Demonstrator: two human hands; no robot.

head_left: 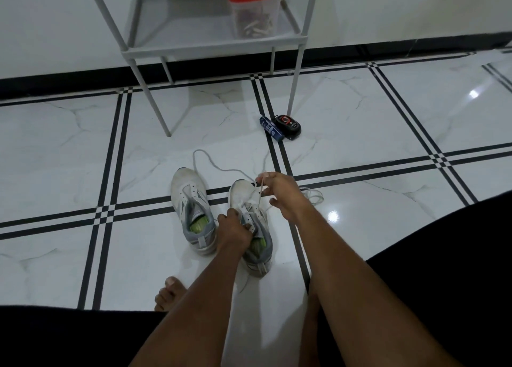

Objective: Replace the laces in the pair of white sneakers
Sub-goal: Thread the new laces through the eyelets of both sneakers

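Left of our left hand (231, 229), just beside it: 1 white sneaker (191, 208), toe pointing away from us, no lace in its eyelets that we can make out, green insole showing.

A loose lace (210, 160) is lying on the floor beyond that sneaker, looping away and back toward our right hand (279, 193).

Our left hand is gripping the second sneaker (250, 228) at the collar and tongue, fingers curled over the edge, pinning it to the tile. The shoe's long axis is running straight away from us, toe far, heel near.

Our right hand is sitting just past the toe end of that shoe, raised, thumb and forefinger pinching a lace strand (257, 197). The strand is running taut from the pinch back and down toward the eyelets under our left hand, so it is lying nearly along the shoe's own axis. We are judging this as a pull along that line, away from the holding hand. Whether the strand is coming out or going in, we cannot tell.

More lace is coiling on the floor right of the right hand. Far beyond it, by the leg of a metal rack (293, 89), 2 small dark items (279, 127) are lying together.
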